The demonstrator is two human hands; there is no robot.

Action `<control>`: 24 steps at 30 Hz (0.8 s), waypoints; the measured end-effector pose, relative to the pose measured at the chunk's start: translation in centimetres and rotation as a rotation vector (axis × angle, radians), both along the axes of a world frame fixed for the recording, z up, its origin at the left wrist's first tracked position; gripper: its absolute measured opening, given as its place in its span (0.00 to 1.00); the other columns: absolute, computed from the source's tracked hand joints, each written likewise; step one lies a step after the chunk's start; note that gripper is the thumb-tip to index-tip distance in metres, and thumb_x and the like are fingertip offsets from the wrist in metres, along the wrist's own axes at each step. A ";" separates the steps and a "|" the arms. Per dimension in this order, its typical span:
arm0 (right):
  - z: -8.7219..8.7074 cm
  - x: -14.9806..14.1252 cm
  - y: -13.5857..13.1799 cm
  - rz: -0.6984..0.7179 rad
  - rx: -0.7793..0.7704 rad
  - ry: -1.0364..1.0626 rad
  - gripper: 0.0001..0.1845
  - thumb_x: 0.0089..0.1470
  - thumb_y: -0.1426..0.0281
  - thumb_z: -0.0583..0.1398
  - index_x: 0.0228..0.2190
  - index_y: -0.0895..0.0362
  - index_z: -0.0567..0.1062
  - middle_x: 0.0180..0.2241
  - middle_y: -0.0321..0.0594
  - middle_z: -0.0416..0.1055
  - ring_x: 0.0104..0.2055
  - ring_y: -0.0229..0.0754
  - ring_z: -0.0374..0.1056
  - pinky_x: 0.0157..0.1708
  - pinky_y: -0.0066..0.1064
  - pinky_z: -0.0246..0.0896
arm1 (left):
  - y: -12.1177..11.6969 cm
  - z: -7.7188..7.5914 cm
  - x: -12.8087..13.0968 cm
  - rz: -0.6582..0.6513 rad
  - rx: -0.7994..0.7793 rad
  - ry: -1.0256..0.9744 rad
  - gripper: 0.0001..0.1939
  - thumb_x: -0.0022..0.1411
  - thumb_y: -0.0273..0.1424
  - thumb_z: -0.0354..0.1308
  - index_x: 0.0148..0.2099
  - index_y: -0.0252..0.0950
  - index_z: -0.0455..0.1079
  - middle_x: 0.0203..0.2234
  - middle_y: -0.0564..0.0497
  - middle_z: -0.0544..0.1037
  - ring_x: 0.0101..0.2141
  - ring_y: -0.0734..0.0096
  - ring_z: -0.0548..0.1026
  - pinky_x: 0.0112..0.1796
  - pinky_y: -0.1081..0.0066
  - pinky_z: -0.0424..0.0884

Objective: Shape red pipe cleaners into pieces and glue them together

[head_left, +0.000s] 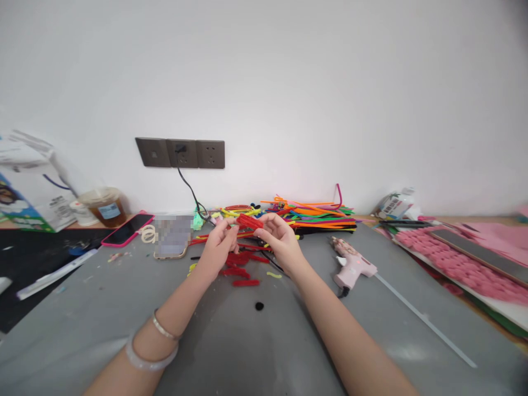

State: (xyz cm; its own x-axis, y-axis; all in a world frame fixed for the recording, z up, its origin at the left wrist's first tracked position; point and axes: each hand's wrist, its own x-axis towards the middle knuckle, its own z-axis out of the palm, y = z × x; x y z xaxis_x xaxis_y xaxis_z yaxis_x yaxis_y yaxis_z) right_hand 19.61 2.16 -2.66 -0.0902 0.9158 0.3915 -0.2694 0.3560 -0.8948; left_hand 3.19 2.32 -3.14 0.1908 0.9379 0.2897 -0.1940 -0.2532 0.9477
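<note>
Between my two hands, raised over the middle of the table, is a bundle of short red pipe cleaner pieces (pixel 249 222). My left hand (pixel 221 242) pinches its left end, and my right hand (pixel 280 236) grips its right end between thumb and fingers. Below them on the grey mat lie loose red pipe cleaner pieces (pixel 246 282), one small yellow-green piece (pixel 273 275) and a black pom-pom (pixel 259 306). Behind my hands rests a pile of long coloured pipe cleaners (pixel 317 214). My fingers partly hide the bundle.
A pink glue gun (pixel 352 267) with a long glue stick (pixel 429 324) lies at right. Farther right is pink knobbly material (pixel 424 253). Two phones, one pink-cased (pixel 127 230), and a drink cup (pixel 105 208) stand left. A black cord (pixel 187 184) runs from the wall socket (pixel 181 153).
</note>
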 end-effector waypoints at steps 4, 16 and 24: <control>-0.1 0.1 0.0 -0.051 0.093 -0.080 0.14 0.50 0.62 0.67 0.35 0.52 0.69 0.30 0.34 0.67 0.31 0.38 0.65 0.31 0.30 0.61 | 0.2 -0.2 -0.2 0.090 0.113 0.100 0.17 0.60 0.32 0.60 0.52 0.39 0.67 0.38 0.50 0.76 0.38 0.72 0.75 0.38 0.73 0.73; 0.0 0.3 -0.1 -0.178 0.243 -0.284 0.08 0.53 0.69 0.61 0.37 0.53 0.69 0.31 0.35 0.66 0.29 0.38 0.61 0.31 0.32 0.58 | -0.2 0.7 -0.4 0.105 0.216 0.174 0.14 0.59 0.34 0.62 0.47 0.36 0.72 0.42 0.46 0.79 0.41 0.65 0.78 0.37 0.70 0.76; -0.2 0.5 0.1 -0.199 0.276 -0.316 0.08 0.53 0.70 0.61 0.37 0.53 0.69 0.30 0.35 0.65 0.29 0.39 0.60 0.31 0.32 0.58 | -0.4 0.9 -0.4 0.175 0.245 0.165 0.13 0.60 0.34 0.61 0.46 0.37 0.69 0.40 0.46 0.76 0.42 0.66 0.76 0.40 0.70 0.74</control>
State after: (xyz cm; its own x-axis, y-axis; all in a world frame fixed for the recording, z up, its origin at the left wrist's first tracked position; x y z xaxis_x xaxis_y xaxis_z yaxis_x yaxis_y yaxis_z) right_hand 20.13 2.26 -2.84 -0.0770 0.7929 0.6045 0.0988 0.6094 -0.7867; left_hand 2.75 1.91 -2.24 0.0959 0.8670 0.4891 0.0235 -0.4932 0.8696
